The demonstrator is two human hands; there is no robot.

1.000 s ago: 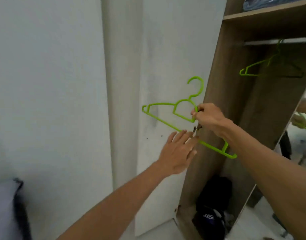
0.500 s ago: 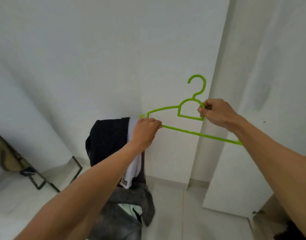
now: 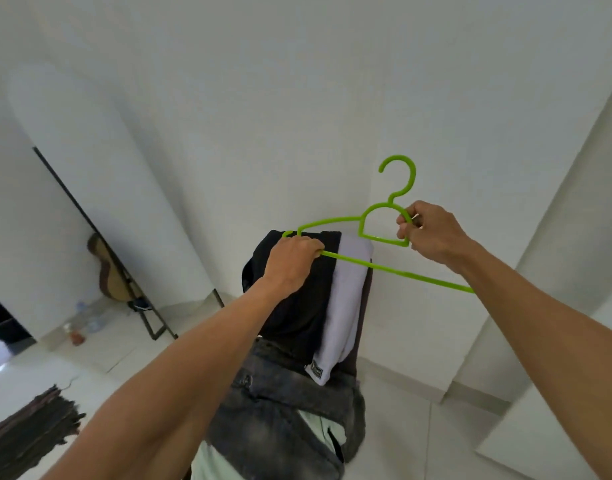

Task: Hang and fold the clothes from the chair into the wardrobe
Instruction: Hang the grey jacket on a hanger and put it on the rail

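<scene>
Your left hand (image 3: 292,261) and right hand (image 3: 427,232) both grip the green hanger (image 3: 384,268); keep it level above the clothes (image 3: 318,306).

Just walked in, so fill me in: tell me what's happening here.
A person holds an empty green hanger with both hands: the left hand grips its bottom bar, the right hand pinches the loop under the hook. Behind it a black garment, a white garment and grey jeans lie draped, none on the hanger yet.
</scene>
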